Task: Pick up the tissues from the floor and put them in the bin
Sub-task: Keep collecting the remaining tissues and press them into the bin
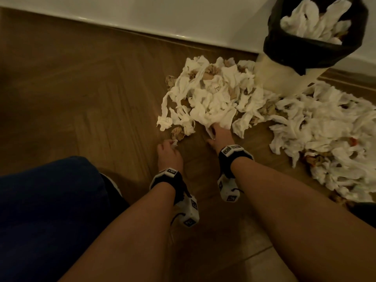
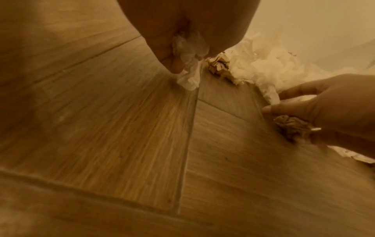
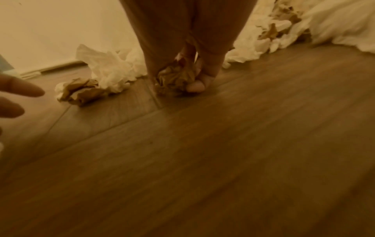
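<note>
A big heap of white and brown crumpled tissues (image 1: 211,94) lies on the wooden floor in front of the bin (image 1: 284,78), whose black liner (image 1: 305,51) holds more white tissues (image 1: 313,23). My left hand (image 1: 172,144) pinches a small white tissue (image 2: 188,64) just above the floor, short of the heap. At the heap's near edge my right hand (image 1: 213,131) grips a brown crumpled tissue (image 3: 174,78), its fingers curled round the wad. Another brown wad (image 3: 81,91) lies on the floor between the two hands.
A second wide spread of tissues (image 1: 329,139) covers the floor right of the bin. The white wall and skirting (image 1: 142,23) run behind. My knee in dark blue cloth (image 1: 44,200) fills the lower left. Bare floorboards (image 1: 81,98) lie to the left.
</note>
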`<act>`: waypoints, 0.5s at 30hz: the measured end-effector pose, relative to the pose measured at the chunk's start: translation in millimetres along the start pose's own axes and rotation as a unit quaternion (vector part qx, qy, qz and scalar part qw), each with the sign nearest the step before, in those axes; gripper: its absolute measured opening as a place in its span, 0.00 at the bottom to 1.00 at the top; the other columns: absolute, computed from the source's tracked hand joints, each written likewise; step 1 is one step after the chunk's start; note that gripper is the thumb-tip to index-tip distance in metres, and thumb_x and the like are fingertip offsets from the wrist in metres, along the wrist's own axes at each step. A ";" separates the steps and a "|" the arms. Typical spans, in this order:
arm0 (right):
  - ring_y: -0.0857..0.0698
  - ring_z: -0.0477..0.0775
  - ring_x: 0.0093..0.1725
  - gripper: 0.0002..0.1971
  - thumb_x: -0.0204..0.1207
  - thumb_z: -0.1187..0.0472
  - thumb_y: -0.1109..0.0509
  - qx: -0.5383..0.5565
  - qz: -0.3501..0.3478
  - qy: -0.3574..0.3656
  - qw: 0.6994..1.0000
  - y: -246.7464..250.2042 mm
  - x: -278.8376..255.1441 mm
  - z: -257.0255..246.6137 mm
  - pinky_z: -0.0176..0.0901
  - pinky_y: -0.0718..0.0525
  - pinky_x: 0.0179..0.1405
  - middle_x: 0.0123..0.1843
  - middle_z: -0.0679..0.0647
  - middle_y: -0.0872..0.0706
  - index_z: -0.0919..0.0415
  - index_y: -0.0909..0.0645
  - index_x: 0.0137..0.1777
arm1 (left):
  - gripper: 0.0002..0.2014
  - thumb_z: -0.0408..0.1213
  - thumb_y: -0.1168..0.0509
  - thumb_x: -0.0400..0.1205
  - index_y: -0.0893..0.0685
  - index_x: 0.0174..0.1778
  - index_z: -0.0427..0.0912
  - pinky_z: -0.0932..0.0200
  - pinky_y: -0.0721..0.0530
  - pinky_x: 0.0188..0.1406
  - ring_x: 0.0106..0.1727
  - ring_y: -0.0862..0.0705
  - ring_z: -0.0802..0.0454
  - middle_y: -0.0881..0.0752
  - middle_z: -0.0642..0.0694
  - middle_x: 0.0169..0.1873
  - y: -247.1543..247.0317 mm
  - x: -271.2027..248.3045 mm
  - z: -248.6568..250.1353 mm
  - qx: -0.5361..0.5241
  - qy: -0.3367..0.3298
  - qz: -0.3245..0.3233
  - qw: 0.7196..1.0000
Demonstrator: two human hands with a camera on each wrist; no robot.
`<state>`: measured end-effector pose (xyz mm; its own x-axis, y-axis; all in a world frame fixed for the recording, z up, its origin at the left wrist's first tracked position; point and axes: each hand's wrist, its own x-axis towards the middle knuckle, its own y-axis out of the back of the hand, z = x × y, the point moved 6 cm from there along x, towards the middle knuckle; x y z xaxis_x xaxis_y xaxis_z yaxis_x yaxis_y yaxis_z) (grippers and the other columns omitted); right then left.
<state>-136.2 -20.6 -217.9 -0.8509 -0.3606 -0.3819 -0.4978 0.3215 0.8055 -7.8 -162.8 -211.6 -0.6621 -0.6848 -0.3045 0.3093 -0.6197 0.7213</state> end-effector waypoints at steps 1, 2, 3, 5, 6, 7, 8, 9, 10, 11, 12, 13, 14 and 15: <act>0.22 0.64 0.65 0.22 0.77 0.58 0.31 -0.002 -0.001 -0.002 1.000 0.4 -0.3 2.5 0.51 0.26 0.66 0.64 0.64 0.19 0.66 0.26 0.69 | 0.13 0.32 0.46 0.84 0.24 0.63 0.41 0.58 0.30 0.36 0.41 0.28 0.51 0.26 0.38 0.60 -0.7 0.1 0.6 -0.002 -0.004 0.002 1.000; 0.20 0.63 0.61 0.18 0.78 0.56 0.32 0.002 -0.002 -0.016 1.000 1.9 -1.2 6.1 0.49 0.25 0.62 0.58 0.63 0.16 0.66 0.21 0.64 | 0.13 0.32 0.45 0.84 0.24 0.63 0.41 0.58 0.30 0.36 0.40 0.28 0.52 0.26 0.38 0.60 -1.6 0.2 1.5 -0.004 -0.007 0.004 1.000; 0.18 0.62 0.52 0.15 0.79 0.53 0.33 0.012 -0.002 -0.037 0.999 3.3 -3.0 11.2 0.47 0.24 0.53 0.47 0.61 0.15 0.66 0.17 0.53 | 0.13 0.32 0.45 0.84 0.24 0.63 0.41 0.58 0.30 0.37 0.40 0.28 0.52 0.26 0.38 0.60 -2.7 0.1 2.9 -0.005 -0.010 0.005 1.000; 0.24 0.55 0.31 0.23 0.79 0.47 0.35 0.062 0.010 -0.092 0.994 5.0 -6.2 23.4 0.44 0.29 0.39 0.27 0.55 0.25 0.63 0.24 0.28 | 0.13 0.31 0.44 0.84 0.24 0.63 0.41 0.59 0.30 0.37 0.41 0.29 0.53 0.26 0.39 0.60 -4.8 -0.6 7.7 -0.006 -0.015 0.008 1.000; 0.28 0.54 0.27 0.26 0.78 0.46 0.35 0.111 0.023 -0.117 0.987 5.5 -7.6 29.0 0.44 0.31 0.37 0.24 0.54 0.28 0.62 0.29 0.23 | 0.13 0.31 0.44 0.83 0.24 0.63 0.41 0.60 0.30 0.38 0.41 0.29 0.53 0.26 0.39 0.60 -6.5 -1.4 11.2 -0.007 -0.018 0.008 1.000; 0.28 0.54 0.27 0.28 0.78 0.44 0.35 0.164 0.039 -0.139 0.976 6.6 -9.6 32.9 0.44 0.30 0.37 0.24 0.55 0.28 0.62 0.30 0.22 | 0.13 0.31 0.43 0.83 0.24 0.63 0.41 0.60 0.29 0.39 0.42 0.29 0.53 0.26 0.39 0.60 -7.9 -2.8 15.9 -0.010 -0.021 0.006 1.000; 0.26 0.55 0.29 0.28 0.78 0.42 0.36 0.216 0.052 -0.164 0.961 7.6 -11.5 36.7 0.45 0.27 0.38 0.25 0.56 0.26 0.63 0.28 0.24 | 0.13 0.32 0.43 0.83 0.24 0.63 0.42 0.60 0.29 0.40 0.43 0.27 0.52 0.27 0.39 0.61 -9.1 -4.5 21.3 -0.013 -0.026 0.003 1.000; 0.23 0.56 0.32 0.27 0.77 0.40 0.37 0.262 0.062 -0.188 0.945 10.2 -13.9 39.9 0.47 0.23 0.40 0.28 0.56 0.23 0.63 0.26 0.27 | 0.13 0.33 0.42 0.82 0.24 0.63 0.42 0.59 0.28 0.42 0.47 0.25 0.50 0.27 0.40 0.61 -10.7 -6.2 27.4 -0.014 -0.033 -0.001 0.999; 0.21 0.56 0.34 0.26 0.77 0.39 0.37 0.297 0.061 -0.210 0.929 13.0 -16.1 42.5 0.47 0.20 0.42 0.30 0.55 0.22 0.62 0.25 0.29 | 0.14 0.34 0.41 0.81 0.24 0.63 0.43 0.58 0.26 0.45 0.51 0.23 0.47 0.28 0.40 0.62 -12.8 -7.8 33.8 -0.010 -0.040 -0.006 0.999; 0.20 0.55 0.34 0.24 0.77 0.40 0.38 0.331 0.047 -0.226 0.915 13.9 -17.0 44.1 0.47 0.17 0.41 0.32 0.54 0.21 0.59 0.25 0.30 | 0.15 0.34 0.39 0.80 0.25 0.62 0.43 0.56 0.25 0.49 0.56 0.24 0.44 0.29 0.40 0.63 -15.3 -8.6 39.6 0.001 -0.044 -0.011 0.999; 0.19 0.52 0.33 0.20 0.78 0.43 0.37 0.371 0.031 -0.233 0.898 14.4 -17.6 45.2 0.45 0.15 0.38 0.34 0.53 0.20 0.58 0.25 0.33 | 0.16 0.33 0.38 0.78 0.25 0.62 0.43 0.53 0.24 0.56 0.61 0.26 0.42 0.31 0.39 0.64 -18.5 -9.5 45.4 0.017 -0.046 -0.018 0.999; 0.18 0.50 0.34 0.15 0.80 0.48 0.37 0.428 0.016 -0.235 0.872 14.2 -18.6 45.7 0.43 0.14 0.33 0.38 0.53 0.20 0.59 0.25 0.39 | 0.18 0.31 0.37 0.75 0.26 0.62 0.44 0.51 0.25 0.62 0.64 0.29 0.41 0.33 0.39 0.66 -21.6 -10.3 50.7 0.027 -0.045 -0.028 0.998; 0.17 0.50 0.35 0.09 0.81 0.53 0.37 0.488 0.007 -0.236 0.840 16.1 -20.2 45.2 0.40 0.14 0.31 0.41 0.54 0.20 0.59 0.26 0.45 | 0.21 0.28 0.36 0.74 0.26 0.62 0.44 0.51 0.27 0.66 0.67 0.31 0.40 0.35 0.39 0.67 -23.9 -11.5 56.3 0.029 -0.044 -0.038 0.998; 0.16 0.51 0.38 0.05 0.81 0.58 0.37 0.537 0.009 -0.234 0.810 20.7 -22.7 45.4 0.39 0.14 0.31 0.43 0.55 0.20 0.59 0.28 0.51 | 0.23 0.25 0.37 0.73 0.27 0.63 0.44 0.51 0.29 0.68 0.69 0.33 0.40 0.36 0.39 0.68 -25.3 -12.3 62.2 0.025 -0.047 -0.045 0.998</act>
<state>-134.8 34.0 -213.2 -0.7045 -0.0563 -0.7075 -0.1296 0.9903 0.0502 -49.9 -114.9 -187.3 -0.7472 -0.5866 -0.3124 0.2119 -0.6558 0.7246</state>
